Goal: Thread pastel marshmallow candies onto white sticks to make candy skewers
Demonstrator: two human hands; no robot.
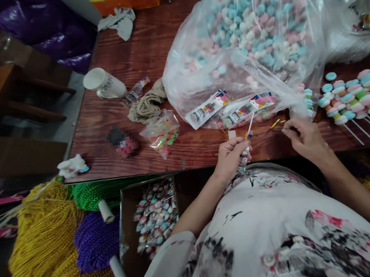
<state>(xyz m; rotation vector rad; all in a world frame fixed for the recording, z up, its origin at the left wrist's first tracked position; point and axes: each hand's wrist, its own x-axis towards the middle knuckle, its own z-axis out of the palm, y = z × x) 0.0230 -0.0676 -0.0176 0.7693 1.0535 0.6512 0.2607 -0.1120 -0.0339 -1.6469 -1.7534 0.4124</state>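
Near the table's front edge, my left hand (233,155) is closed around a marshmallow-candy skewer (242,161) in a clear wrapper. Its white stick points up, and a small blue and yellow tie (249,136) shows at the wrapper's neck. To the right, my right hand (304,136) hovers over the edge with thumb and fingertips drawn together; whatever they hold, if anything, is too small to make out. A yellow twist tie (274,124) lies between the hands. Beyond them are printed candy packets (210,109) and a big clear bag of pastel candies (250,22).
Unwrapped candy skewers (366,92) lie in a row at right. A white mug (103,83), a bundled cloth (148,103) and a small bag of gummies (161,133) stand left. Below the edge, a box (122,221) holds wrapped candies beside yellow bead strands (47,234).
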